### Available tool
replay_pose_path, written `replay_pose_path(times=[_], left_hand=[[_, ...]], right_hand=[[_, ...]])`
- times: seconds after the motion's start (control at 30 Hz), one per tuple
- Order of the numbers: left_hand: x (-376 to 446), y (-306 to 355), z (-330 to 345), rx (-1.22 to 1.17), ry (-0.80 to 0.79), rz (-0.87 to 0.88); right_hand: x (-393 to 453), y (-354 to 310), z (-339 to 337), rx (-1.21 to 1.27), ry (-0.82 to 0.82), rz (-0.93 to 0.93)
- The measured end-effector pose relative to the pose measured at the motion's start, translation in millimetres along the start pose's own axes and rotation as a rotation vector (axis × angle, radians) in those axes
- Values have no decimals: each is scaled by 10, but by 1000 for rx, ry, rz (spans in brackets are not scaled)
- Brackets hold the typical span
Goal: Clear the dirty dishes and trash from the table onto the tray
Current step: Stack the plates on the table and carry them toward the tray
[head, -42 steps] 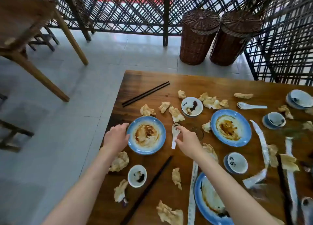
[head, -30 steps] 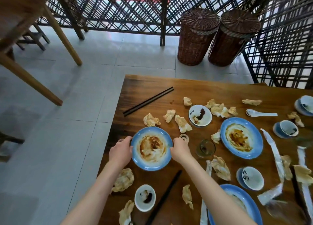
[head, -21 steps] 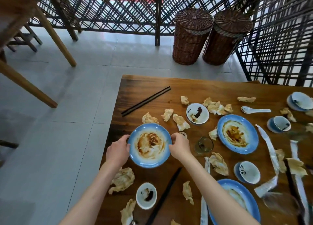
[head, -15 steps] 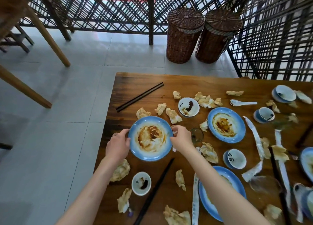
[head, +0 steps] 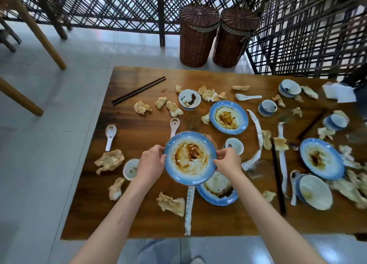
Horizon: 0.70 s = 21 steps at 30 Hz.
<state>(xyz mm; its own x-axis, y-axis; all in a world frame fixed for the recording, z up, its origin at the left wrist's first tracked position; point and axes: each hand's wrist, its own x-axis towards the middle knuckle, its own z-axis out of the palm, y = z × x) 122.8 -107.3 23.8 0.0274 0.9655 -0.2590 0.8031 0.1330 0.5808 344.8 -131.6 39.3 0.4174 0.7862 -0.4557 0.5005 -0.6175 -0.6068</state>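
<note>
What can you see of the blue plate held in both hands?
The blue plate is round and looks glazed ceramic: blue rim, pale centre smeared with brown sauce. It sits roughly level, face up. The left hand grips its left rim, the right hand its right rim. It partly covers another dirty blue plate on the wooden table.

arms: bare, no sleeves | hands (head: 151, 162): bare, no gloves | legs: light-blue trousers

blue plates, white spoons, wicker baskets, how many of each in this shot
blue plates: 4
white spoons: 4
wicker baskets: 2
total: 10
</note>
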Motion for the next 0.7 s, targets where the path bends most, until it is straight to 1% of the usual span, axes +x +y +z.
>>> replay_pose_path(times=[0.1, 0.2, 0.33, 0.53, 0.7], left_hand=[[-280, 118, 328, -29, -4, -27], [-480, 212, 623, -55, -27, -58], [-626, 323, 909, -57, -29, -98], [-640, 459, 1180, -106, 38, -159], [-588, 514, 1264, -129, 115, -168]], right_hand=[[-71, 397, -150, -9, 0, 29], [-110, 722, -266, -74, 30, 38], [-125, 1047, -360, -92, 33, 62], [-39, 1318, -353, -73, 51, 85], [26, 1336, -286, -67, 64, 61]])
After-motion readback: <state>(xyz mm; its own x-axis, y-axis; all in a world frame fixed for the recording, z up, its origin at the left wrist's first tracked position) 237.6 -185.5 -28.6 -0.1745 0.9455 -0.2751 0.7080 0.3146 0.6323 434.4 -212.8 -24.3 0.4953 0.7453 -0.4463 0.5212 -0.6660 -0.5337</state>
